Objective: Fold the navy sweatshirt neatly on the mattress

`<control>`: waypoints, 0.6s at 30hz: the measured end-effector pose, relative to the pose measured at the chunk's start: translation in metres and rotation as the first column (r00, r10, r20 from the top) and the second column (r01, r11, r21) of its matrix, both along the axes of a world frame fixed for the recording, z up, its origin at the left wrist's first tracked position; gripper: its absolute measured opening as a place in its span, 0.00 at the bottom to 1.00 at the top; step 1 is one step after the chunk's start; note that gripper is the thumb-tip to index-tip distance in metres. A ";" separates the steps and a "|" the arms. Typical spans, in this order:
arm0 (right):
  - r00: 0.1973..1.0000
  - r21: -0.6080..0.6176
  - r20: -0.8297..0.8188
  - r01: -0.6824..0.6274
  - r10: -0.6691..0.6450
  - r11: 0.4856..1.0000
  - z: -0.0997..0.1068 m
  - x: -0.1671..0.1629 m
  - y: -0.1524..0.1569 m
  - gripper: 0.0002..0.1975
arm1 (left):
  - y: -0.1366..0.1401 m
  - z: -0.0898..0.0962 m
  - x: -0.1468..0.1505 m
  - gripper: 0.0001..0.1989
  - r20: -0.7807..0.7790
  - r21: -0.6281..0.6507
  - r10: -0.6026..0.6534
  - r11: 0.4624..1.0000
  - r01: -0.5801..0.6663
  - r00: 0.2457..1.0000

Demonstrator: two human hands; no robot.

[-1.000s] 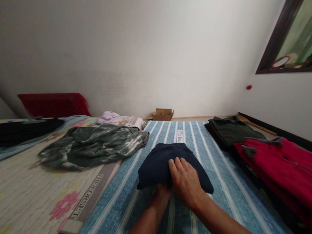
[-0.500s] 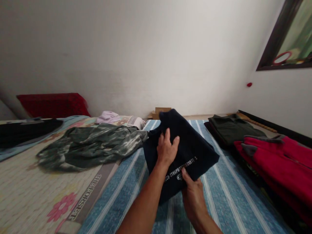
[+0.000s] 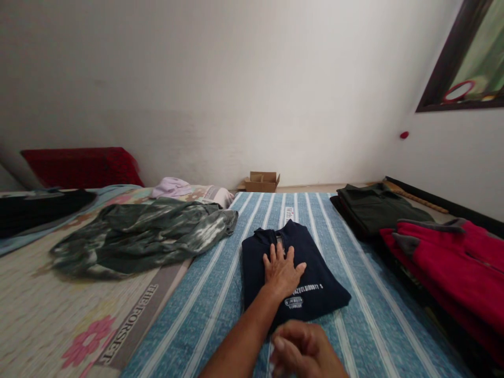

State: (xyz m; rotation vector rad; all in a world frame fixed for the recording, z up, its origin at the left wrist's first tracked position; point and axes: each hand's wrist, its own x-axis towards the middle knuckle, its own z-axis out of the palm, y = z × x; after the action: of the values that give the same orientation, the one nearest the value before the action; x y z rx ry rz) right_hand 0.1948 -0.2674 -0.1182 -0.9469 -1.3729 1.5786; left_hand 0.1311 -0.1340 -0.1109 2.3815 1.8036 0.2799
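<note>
A folded navy sweatshirt (image 3: 315, 286) with a collar, a short zip at the neck and white lettering across its front lies on the blue striped bedding (image 3: 220, 294). My left hand (image 3: 281, 270) presses flat on it just below the collar, fingers spread. Close to the sweatshirt's near edge, my right hand (image 3: 309, 349) is raised with curled fingers, and I see nothing in it. The near edge of the sweatshirt is partly hidden behind that hand.
To the left, a crumpled grey-green camouflage garment (image 3: 145, 239) lies across both beddings, near a lilac cloth (image 3: 171, 187) and a black garment (image 3: 43, 210). At right are folded dark green clothes (image 3: 378, 207) and a pink-red garment (image 3: 452, 257). A cardboard box (image 3: 262, 181) stands by the wall.
The sweatshirt, held up and tilted before, now lies flat on the bedding. My left hand has come down with it; my right hand has let go of its edge and drawn back toward me.
</note>
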 end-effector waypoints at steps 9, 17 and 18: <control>0.459 0.825 0.466 0.083 -0.756 0.559 -0.028 0.064 0.093 0.18 | -0.021 -0.001 -0.020 0.30 -0.050 0.047 -0.001 0.999 0.004 0.999; 0.291 0.709 0.675 -0.006 -0.678 0.705 -0.058 0.063 0.092 0.27 | -0.025 -0.007 -0.024 0.31 -0.050 -0.012 0.014 1.000 -0.015 0.999; 0.286 0.708 0.676 0.004 -0.679 0.706 -0.058 0.063 0.092 0.28 | -0.025 -0.007 -0.023 0.31 -0.049 -0.009 0.018 1.000 -0.018 0.999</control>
State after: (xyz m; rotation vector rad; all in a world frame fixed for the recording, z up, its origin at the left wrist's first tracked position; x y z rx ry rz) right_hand 0.2576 -0.1753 -0.1760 -1.6889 -1.9897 -0.0111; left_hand 0.1078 -0.1594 -0.1175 2.3868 1.8440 0.2168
